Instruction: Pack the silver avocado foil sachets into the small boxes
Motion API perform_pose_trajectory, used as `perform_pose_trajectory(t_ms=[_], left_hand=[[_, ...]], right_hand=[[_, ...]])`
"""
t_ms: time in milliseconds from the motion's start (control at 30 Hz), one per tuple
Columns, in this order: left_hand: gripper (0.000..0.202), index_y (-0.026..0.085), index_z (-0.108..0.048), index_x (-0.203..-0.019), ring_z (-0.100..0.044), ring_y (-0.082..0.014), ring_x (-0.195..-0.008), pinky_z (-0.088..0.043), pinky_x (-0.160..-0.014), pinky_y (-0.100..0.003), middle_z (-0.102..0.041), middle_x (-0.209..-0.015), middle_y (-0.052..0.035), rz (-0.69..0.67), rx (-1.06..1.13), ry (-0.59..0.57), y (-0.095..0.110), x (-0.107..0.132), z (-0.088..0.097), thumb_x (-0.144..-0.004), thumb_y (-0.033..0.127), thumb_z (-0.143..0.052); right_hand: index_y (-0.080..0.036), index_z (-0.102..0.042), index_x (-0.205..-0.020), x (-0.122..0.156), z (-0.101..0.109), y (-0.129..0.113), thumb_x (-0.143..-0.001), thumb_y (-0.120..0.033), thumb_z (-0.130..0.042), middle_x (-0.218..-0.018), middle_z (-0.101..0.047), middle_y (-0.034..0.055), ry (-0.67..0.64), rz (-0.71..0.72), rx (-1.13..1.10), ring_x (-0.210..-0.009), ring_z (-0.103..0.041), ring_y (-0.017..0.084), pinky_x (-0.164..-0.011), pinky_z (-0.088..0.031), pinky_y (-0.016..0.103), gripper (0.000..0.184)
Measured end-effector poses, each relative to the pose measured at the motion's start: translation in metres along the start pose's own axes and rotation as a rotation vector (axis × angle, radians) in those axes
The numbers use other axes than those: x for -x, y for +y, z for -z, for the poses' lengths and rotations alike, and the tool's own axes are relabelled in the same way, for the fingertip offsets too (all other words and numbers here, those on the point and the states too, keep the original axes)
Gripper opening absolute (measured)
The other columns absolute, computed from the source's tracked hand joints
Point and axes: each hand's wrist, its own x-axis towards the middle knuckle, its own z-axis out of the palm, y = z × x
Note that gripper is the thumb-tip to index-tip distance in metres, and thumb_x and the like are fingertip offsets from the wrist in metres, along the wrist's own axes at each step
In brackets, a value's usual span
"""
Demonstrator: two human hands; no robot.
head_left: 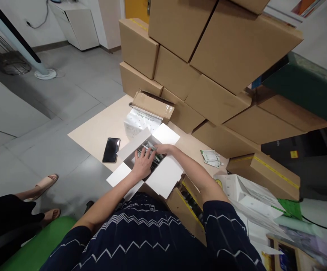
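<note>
An open white box (pixel 163 180) with its flaps folded out stands on the table in front of me. Inside it, several thin green-and-white packets (pixel 155 163) are packed upright, close together. My left hand (pixel 143 164) reaches into the box from the near left, its fingers spread and resting on the packets. From the right, my right hand (pixel 163 149) dips in at the far side, touching the packets; its fingertips are mostly hidden, so its grip is unclear.
A phone (pixel 111 149) lies left of the box. Behind stand a silver Super Meal carton (pixel 141 122) and a wall of cardboard boxes (pixel 177 71). Loose packets (pixel 211 158) lie to the right. An open carton (pixel 184 207) sits below the table edge. Another person's sandalled foot (pixel 46 183) shows at left.
</note>
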Motion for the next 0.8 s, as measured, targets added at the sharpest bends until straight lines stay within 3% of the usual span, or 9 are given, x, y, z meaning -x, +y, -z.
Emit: perform_pose_trajectory(t_ms=[100,233,367,433,500,600,667,733,800], left_hand=[[0.090,0.023,-0.024,-0.161,-0.022,-0.0400,-0.152,-0.018,-0.118,-0.071,-0.027,-0.167,-0.0099,-0.013,0.003,0.029,-0.001,0.000,0.000,-0.076,0.009,-0.050],[0.095,0.017,-0.014,-0.163,-0.016,-0.0378,-0.155,-0.016,-0.119,-0.071,-0.019,-0.169,-0.0087,-0.046,0.011,-0.011,-0.003,-0.002,0.000,-0.075,0.008,-0.047],[0.092,0.012,-0.012,-0.162,-0.020,-0.0390,-0.154,-0.019,-0.119,-0.070,-0.020,-0.168,-0.0101,-0.015,0.002,-0.065,-0.003,-0.007,-0.002,-0.076,0.011,-0.044],[0.088,0.013,-0.013,-0.163,-0.020,-0.0399,-0.154,-0.019,-0.118,-0.071,-0.021,-0.168,-0.0101,-0.031,-0.025,-0.058,-0.003,-0.009,-0.005,-0.080,0.013,-0.042],[0.086,0.017,-0.014,-0.163,-0.020,-0.0403,-0.153,-0.018,-0.117,-0.072,-0.021,-0.168,-0.0090,-0.048,-0.044,-0.055,-0.003,-0.010,-0.007,-0.081,0.013,-0.041],[0.087,0.020,-0.013,-0.163,-0.021,-0.0404,-0.153,-0.018,-0.117,-0.073,-0.021,-0.168,-0.0085,-0.056,-0.058,-0.056,-0.003,-0.010,-0.010,-0.082,0.013,-0.042],[0.088,0.021,-0.012,-0.163,-0.021,-0.0403,-0.153,-0.018,-0.117,-0.073,-0.020,-0.169,-0.0088,-0.059,-0.064,-0.060,-0.003,-0.010,-0.010,-0.081,0.014,-0.043],[0.088,0.022,-0.013,-0.163,-0.020,-0.0399,-0.154,-0.018,-0.117,-0.073,-0.019,-0.169,-0.0088,-0.061,-0.065,-0.072,-0.003,-0.010,-0.009,-0.081,0.015,-0.045],[0.088,0.023,-0.015,-0.163,-0.020,-0.0394,-0.154,-0.018,-0.118,-0.072,-0.019,-0.169,-0.0090,-0.059,-0.062,-0.081,-0.003,-0.010,-0.009,-0.081,0.016,-0.046]], right_hand=[[-0.018,-0.056,-0.137,-0.003,0.001,-0.004,-0.090,-0.010,-0.046,-0.119,-0.072,0.0093,-0.026,-0.026,0.027,-0.097,-0.071,0.022,-0.076,-0.059,0.030,0.049],[-0.013,-0.070,-0.119,-0.014,-0.003,-0.016,-0.086,-0.008,-0.057,-0.123,-0.070,0.0132,0.011,-0.005,0.227,-0.117,-0.064,0.027,-0.099,-0.052,0.035,0.035],[-0.007,-0.072,-0.108,0.006,-0.002,-0.019,-0.086,-0.008,-0.058,-0.111,-0.073,0.0167,0.077,-0.026,0.219,-0.104,-0.068,0.029,-0.091,-0.053,0.037,0.027],[-0.011,-0.073,-0.108,0.034,0.001,-0.011,-0.088,-0.015,-0.059,-0.107,-0.075,0.0120,0.159,0.062,0.079,-0.096,-0.069,0.025,-0.085,-0.054,0.033,0.025],[-0.015,-0.073,-0.108,0.067,0.006,0.007,-0.091,-0.023,-0.060,-0.106,-0.076,0.0073,0.245,0.181,-0.204,-0.094,-0.069,0.020,-0.084,-0.054,0.029,0.023],[-0.017,-0.070,-0.112,0.109,0.010,0.061,-0.095,-0.035,-0.059,-0.108,-0.076,0.0082,0.454,0.198,-0.680,-0.090,-0.070,0.015,-0.084,-0.056,0.028,0.027],[-0.016,-0.067,-0.119,0.126,0.008,0.111,-0.097,-0.036,-0.056,-0.112,-0.075,0.0118,0.684,0.004,-0.814,-0.089,-0.071,0.014,-0.084,-0.057,0.028,0.032],[-0.014,-0.061,-0.129,0.135,0.000,0.163,-0.101,-0.028,-0.047,-0.121,-0.072,0.0142,0.865,-0.396,-0.684,-0.098,-0.070,0.014,-0.089,-0.056,0.026,0.035],[-0.013,-0.057,-0.137,0.142,-0.012,0.207,-0.101,-0.025,-0.044,-0.134,-0.065,0.0157,0.820,-0.811,-0.392,-0.117,-0.065,0.016,-0.099,-0.050,0.026,0.040]])
